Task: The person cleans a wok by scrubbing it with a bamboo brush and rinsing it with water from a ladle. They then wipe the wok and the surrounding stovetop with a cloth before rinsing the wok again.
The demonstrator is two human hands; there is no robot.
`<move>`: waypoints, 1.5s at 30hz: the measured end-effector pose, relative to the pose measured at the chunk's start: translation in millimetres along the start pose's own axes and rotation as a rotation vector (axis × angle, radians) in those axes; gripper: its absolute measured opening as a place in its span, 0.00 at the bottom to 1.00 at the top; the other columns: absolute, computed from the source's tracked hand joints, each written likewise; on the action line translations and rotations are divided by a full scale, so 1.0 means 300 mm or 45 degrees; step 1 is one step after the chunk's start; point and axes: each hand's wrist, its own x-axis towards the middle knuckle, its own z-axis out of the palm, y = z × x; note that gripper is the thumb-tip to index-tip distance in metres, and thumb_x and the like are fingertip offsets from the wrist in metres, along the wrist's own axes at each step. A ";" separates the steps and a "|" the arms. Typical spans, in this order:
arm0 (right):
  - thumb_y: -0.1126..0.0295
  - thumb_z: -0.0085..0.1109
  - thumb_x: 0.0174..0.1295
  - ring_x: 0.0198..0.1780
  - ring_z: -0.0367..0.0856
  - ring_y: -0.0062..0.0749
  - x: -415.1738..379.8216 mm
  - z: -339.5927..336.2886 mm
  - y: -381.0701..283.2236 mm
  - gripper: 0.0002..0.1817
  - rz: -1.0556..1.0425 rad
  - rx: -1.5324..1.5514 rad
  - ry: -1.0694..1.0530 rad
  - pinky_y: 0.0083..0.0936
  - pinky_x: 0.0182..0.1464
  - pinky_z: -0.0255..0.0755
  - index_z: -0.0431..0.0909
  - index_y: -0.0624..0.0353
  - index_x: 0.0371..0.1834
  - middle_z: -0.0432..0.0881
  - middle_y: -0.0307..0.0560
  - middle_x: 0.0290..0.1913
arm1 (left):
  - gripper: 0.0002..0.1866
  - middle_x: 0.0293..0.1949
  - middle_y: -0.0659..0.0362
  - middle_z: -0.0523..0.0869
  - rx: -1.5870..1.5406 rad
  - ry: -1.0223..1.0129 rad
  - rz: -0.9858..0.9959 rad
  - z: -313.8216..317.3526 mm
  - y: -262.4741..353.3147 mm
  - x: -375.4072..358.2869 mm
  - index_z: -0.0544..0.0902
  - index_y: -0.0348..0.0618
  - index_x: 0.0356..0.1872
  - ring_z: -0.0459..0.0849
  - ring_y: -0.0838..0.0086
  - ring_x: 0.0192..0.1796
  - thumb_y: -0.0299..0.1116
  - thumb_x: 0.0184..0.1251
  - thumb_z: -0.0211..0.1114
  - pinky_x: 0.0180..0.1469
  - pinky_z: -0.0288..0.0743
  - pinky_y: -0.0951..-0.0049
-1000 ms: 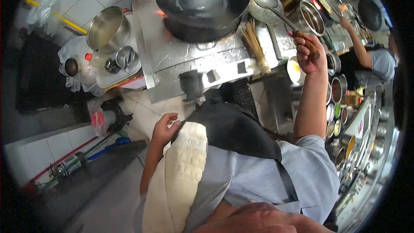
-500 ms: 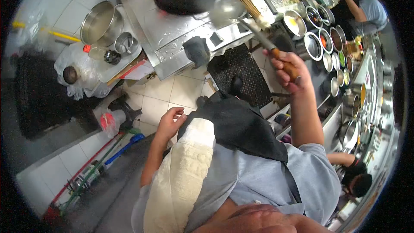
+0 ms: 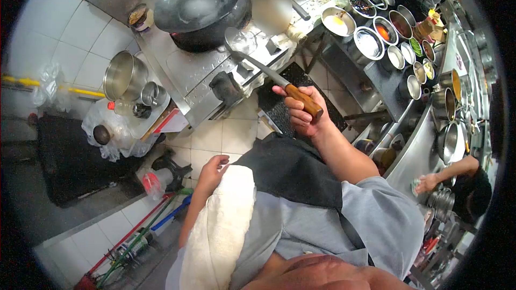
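Observation:
My right hand is wrapped round the wooden handle of a metal ladle. The ladle's bowl is over the steel stove top, just below the large black wok. Low at my left side, near the dark apron, my left hand has its fingers loosely bent and apart, with nothing visible in them. A pale towel hangs over my left shoulder, its end close to that hand. Beside the stove knobs lies a dark cloth.
Several bowls of ingredients stand at the right. Left of the stove are a steel pot, a bottle and a jug. Another person's hand is at the right, and another person stands at the top right. Broom handles are at lower left.
My right hand and the ladle have moved left and down, the bowl now lower by the stove's front. The view has shifted. The wok appears tilted, and flame no longer shows.

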 end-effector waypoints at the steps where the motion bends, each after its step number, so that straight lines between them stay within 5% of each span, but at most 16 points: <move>1: 0.56 0.42 0.64 0.13 0.63 0.22 -0.002 0.000 -0.001 0.31 0.009 0.048 -0.006 0.19 0.14 0.61 0.64 0.65 0.66 0.67 0.36 0.22 | 0.16 0.51 0.53 0.84 0.022 -0.010 0.021 0.011 -0.006 0.011 0.79 0.38 0.53 0.84 0.66 0.52 0.29 0.65 0.65 0.55 0.76 0.68; 9: 0.57 0.41 0.63 0.12 0.65 0.27 -0.030 0.033 -0.054 0.30 0.089 -0.029 0.132 0.24 0.12 0.63 0.65 0.65 0.65 0.68 0.38 0.20 | 0.17 0.54 0.55 0.83 -0.115 -0.134 0.033 0.051 -0.156 0.065 0.79 0.40 0.54 0.82 0.66 0.54 0.25 0.63 0.60 0.56 0.74 0.70; 11: 0.61 0.43 0.65 0.13 0.69 0.26 -0.040 0.040 -0.077 0.31 0.094 -0.846 0.258 0.22 0.13 0.65 0.62 0.70 0.67 0.71 0.42 0.22 | 0.17 0.53 0.56 0.83 -0.030 -0.086 0.089 0.059 -0.185 0.068 0.79 0.41 0.55 0.82 0.67 0.53 0.24 0.65 0.57 0.56 0.73 0.71; 12: 0.64 0.49 0.63 0.15 0.71 0.26 -0.047 0.084 -0.090 0.25 0.120 -1.036 0.325 0.21 0.15 0.68 0.69 0.70 0.59 0.73 0.42 0.23 | 0.17 0.53 0.56 0.83 -0.035 -0.086 0.095 0.067 -0.259 0.082 0.79 0.41 0.55 0.82 0.67 0.53 0.24 0.65 0.57 0.56 0.73 0.71; 16: 0.72 0.58 0.55 0.25 0.84 0.29 -0.010 0.140 -0.158 0.14 0.374 -1.648 0.395 0.22 0.24 0.77 0.70 0.66 0.42 0.79 0.47 0.28 | 0.17 0.53 0.55 0.83 -0.169 -0.056 0.032 0.083 -0.457 0.121 0.79 0.40 0.55 0.82 0.69 0.52 0.25 0.66 0.56 0.56 0.73 0.72; 20: 0.74 0.59 0.50 0.22 0.81 0.25 0.032 0.296 -0.208 0.33 0.418 -2.411 0.404 0.23 0.23 0.74 0.68 0.67 0.64 0.82 0.48 0.29 | 0.17 0.53 0.54 0.83 -0.259 -0.022 -0.007 0.076 -0.476 0.090 0.79 0.40 0.55 0.81 0.69 0.52 0.25 0.66 0.56 0.56 0.73 0.72; 26: 0.72 0.61 0.46 0.37 0.83 0.49 0.178 0.236 -0.135 0.34 -0.069 -3.130 0.068 0.40 0.42 0.76 0.72 0.54 0.64 0.82 0.58 0.34 | 0.17 0.53 0.54 0.83 -0.334 0.015 -0.045 0.045 -0.531 0.041 0.79 0.40 0.55 0.81 0.70 0.52 0.24 0.66 0.56 0.55 0.73 0.72; 27: 0.72 0.61 0.48 0.42 0.82 0.54 0.213 0.284 -0.070 0.34 0.139 -2.998 0.213 0.44 0.47 0.75 0.71 0.53 0.65 0.83 0.60 0.37 | 0.17 0.53 0.54 0.83 -0.346 0.023 -0.053 0.038 -0.540 0.030 0.79 0.40 0.55 0.81 0.70 0.52 0.24 0.66 0.56 0.55 0.73 0.72; 29: 0.73 0.59 0.51 0.42 0.83 0.54 0.336 0.150 0.035 0.33 -0.144 -3.119 0.179 0.44 0.47 0.75 0.70 0.51 0.66 0.83 0.60 0.41 | 0.17 0.52 0.54 0.83 -0.371 0.051 -0.062 0.036 -0.556 0.010 0.79 0.40 0.55 0.81 0.70 0.52 0.24 0.65 0.56 0.55 0.73 0.72; 33: 0.74 0.49 0.59 0.42 0.81 0.57 0.560 -0.029 0.295 0.30 -0.171 -3.196 0.223 0.45 0.47 0.76 0.70 0.42 0.68 0.77 0.59 0.44 | 0.17 0.52 0.54 0.83 -0.402 0.144 -0.071 0.031 -0.567 -0.021 0.79 0.40 0.55 0.81 0.70 0.52 0.24 0.65 0.56 0.55 0.73 0.73; 37: 0.73 0.49 0.60 0.48 0.80 0.55 0.698 -0.172 0.446 0.29 -0.124 -3.091 0.200 0.45 0.51 0.75 0.70 0.42 0.68 0.74 0.60 0.48 | 0.17 0.51 0.54 0.83 -0.460 0.234 -0.040 -0.003 -0.564 -0.040 0.79 0.39 0.55 0.81 0.71 0.51 0.24 0.65 0.56 0.54 0.74 0.73; 42: 0.71 0.51 0.60 0.54 0.77 0.55 0.668 -0.197 0.457 0.28 -0.074 -3.289 0.227 0.44 0.55 0.73 0.71 0.47 0.67 0.75 0.59 0.52 | 0.16 0.48 0.54 0.84 -0.288 0.331 0.151 -0.008 -0.454 -0.053 0.79 0.39 0.54 0.81 0.72 0.49 0.22 0.65 0.56 0.52 0.75 0.74; 44: 0.67 0.55 0.59 0.55 0.77 0.54 0.620 -0.291 0.387 0.26 0.158 -3.109 -0.156 0.42 0.55 0.73 0.73 0.52 0.64 0.78 0.58 0.52 | 0.16 0.48 0.55 0.84 -0.483 0.246 -0.025 -0.013 -0.411 -0.047 0.79 0.38 0.55 0.81 0.73 0.49 0.23 0.66 0.57 0.52 0.75 0.74; 45: 0.67 0.55 0.59 0.55 0.77 0.54 0.589 -0.316 0.344 0.26 0.163 -3.100 -0.130 0.42 0.55 0.73 0.73 0.52 0.64 0.78 0.58 0.52 | 0.16 0.48 0.55 0.84 -0.478 0.224 -0.029 -0.013 -0.406 -0.031 0.79 0.38 0.55 0.81 0.73 0.49 0.23 0.66 0.57 0.52 0.75 0.74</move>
